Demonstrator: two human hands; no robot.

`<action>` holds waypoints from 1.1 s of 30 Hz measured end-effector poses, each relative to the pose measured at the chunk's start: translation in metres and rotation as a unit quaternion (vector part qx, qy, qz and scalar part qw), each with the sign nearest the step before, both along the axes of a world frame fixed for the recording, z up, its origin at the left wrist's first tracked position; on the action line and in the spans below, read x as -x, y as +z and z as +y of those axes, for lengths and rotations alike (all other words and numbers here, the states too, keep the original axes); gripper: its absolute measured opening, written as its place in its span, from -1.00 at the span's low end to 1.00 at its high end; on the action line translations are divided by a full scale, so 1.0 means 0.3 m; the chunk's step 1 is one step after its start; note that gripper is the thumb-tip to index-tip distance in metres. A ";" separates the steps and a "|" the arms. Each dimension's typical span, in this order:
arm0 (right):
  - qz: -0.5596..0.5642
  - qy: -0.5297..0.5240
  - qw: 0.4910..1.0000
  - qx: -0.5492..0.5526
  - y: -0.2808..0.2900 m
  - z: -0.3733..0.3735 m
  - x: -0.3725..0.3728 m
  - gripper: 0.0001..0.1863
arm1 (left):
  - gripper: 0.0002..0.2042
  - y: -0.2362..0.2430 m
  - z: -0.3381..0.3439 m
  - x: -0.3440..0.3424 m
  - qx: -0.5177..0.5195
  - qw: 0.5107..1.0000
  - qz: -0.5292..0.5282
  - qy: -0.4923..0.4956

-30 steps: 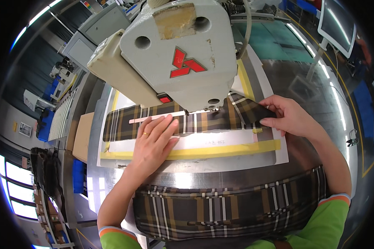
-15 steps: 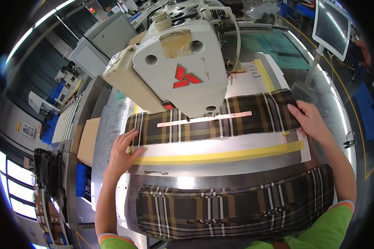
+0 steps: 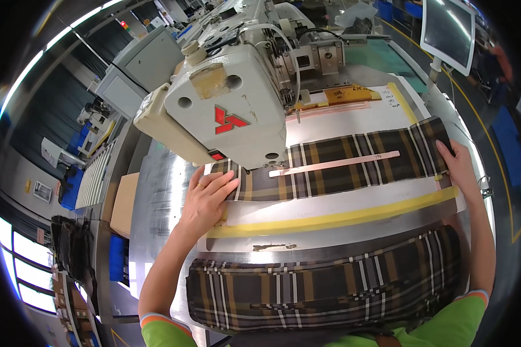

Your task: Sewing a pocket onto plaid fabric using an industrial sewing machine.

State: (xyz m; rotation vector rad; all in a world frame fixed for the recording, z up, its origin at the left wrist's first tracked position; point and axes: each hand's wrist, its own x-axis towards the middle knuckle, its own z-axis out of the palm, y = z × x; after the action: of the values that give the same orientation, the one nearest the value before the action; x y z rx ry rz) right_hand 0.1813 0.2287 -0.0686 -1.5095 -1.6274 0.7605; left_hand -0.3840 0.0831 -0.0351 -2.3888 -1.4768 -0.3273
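My left hand [image 3: 205, 199] lies with its fingers spread over the left end of a dark plaid fabric strip [image 3: 324, 170], below the white sewing machine head [image 3: 228, 92]. My right hand [image 3: 462, 165] grips that strip's right end, thumb on top and other fingers mostly hidden. A narrow pale pink strip [image 3: 336, 163] lies on the plaid, between my hands. Under the fabric is a white sheet [image 3: 324, 211] edged with yellow tape [image 3: 324, 220]. Folded plaid fabric [image 3: 324, 283] lies along the near edge of the metal table [image 3: 156, 231].
A monitor [image 3: 448, 32] stands at back right, with a person [image 3: 498, 61] at work beyond it. An orange flat piece [image 3: 344, 93] is behind the strip. A cardboard piece [image 3: 124, 205], a blue bin [image 3: 120, 257] and a grey cabinet [image 3: 133, 63] are at left.
The plaid and pink strips have moved right from under the machine head. The folded-up right corner now lies flatter. My right hand moved right; my left hand moved to the strip's left end.
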 end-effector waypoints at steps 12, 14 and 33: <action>0.096 -0.141 0.985 -0.020 0.153 -0.193 -0.071 -0.55 | -0.68 0.140 -0.084 -0.096 -0.049 0.993 -0.093 -0.056; 0.107 -0.187 0.977 0.012 0.209 -0.297 -0.210 -0.59 | -0.72 0.217 -0.142 -0.163 -0.005 0.986 -0.146 -0.084; -0.098 -0.613 0.766 0.168 -0.342 -1.354 -1.365 -0.66 | -0.61 0.060 -0.302 -1.301 0.070 0.720 0.156 -0.673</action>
State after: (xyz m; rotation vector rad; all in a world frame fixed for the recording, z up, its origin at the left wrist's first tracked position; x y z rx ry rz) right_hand 0.5909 -0.1774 -0.1712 -2.4749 -0.3010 0.1081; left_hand 0.0063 -0.0075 -0.0170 -2.9601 0.6261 -0.0632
